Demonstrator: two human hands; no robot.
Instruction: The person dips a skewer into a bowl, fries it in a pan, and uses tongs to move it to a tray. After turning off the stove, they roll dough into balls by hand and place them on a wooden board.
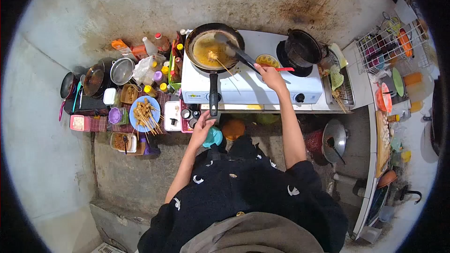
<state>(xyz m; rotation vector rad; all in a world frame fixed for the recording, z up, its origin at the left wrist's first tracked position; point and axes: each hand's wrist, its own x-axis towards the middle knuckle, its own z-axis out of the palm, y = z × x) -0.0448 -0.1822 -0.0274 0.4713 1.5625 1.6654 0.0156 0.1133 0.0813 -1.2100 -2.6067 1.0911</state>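
My right hand (pixel 270 77) is closed round the handle of a black spatula (pixel 239 52), whose blade is over the frying pan (pixel 190 49) on the left burner. Inside the pan, a skewer (pixel 213 56) with food on its tip lies in yellow-brown oil, its stick crossing the rim. My left hand (pixel 202 129) has its fingers apart and holds nothing; it is just below the end of the pan's black handle. Close to that hand is a turquoise bowl (pixel 213 137). A patterned yellow bowl (pixel 267 61) and a red utensil (pixel 285 69) sit near my right hand.
A dark pot (pixel 302 49) stands on the white stove's (pixel 253 89) right burner. To the left are a blue plate (pixel 156 104) of skewers, bottles (pixel 162 42), a strainer (pixel 122 71) and small containers. A wire dish rack (pixel 375 56) and a wok (pixel 334 136) are at the right.
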